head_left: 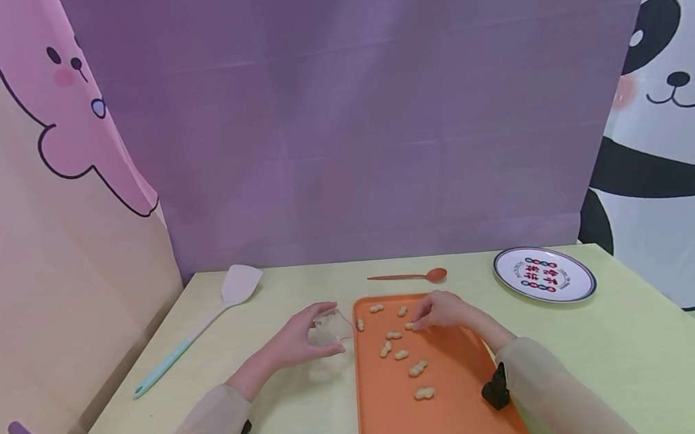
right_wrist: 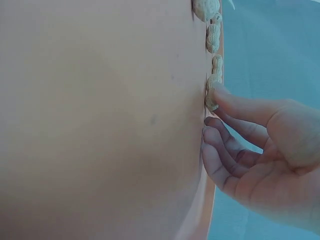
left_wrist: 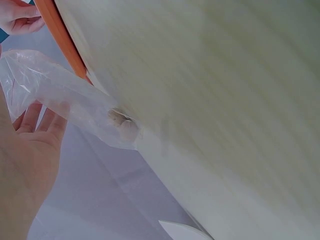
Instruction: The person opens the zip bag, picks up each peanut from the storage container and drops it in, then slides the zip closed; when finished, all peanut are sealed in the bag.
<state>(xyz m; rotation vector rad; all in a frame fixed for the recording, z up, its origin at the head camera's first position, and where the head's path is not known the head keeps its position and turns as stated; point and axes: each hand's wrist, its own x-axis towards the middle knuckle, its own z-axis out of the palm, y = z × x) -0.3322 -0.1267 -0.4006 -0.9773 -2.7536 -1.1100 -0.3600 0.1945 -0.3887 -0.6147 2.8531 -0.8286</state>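
Well, left hand (head_left: 301, 338): grips clear plastic bag (left_wrist: 85, 100), likely to spread its mouth.
Right hand (head_left: 447, 310): pinches tan, waisted peanut (head_left: 409, 326) at orange rectangular tray (head_left: 391, 427), probably for precision.

We are facing a purple cloth (head_left: 364, 119) that is hanging behind a yellow counter (head_left: 614, 352). We are seeing a pink cartoon animal (head_left: 74, 110) on the cream left wall (head_left: 68, 283) and a smiling panda (head_left: 678, 95) on the white right wall (head_left: 685, 249).
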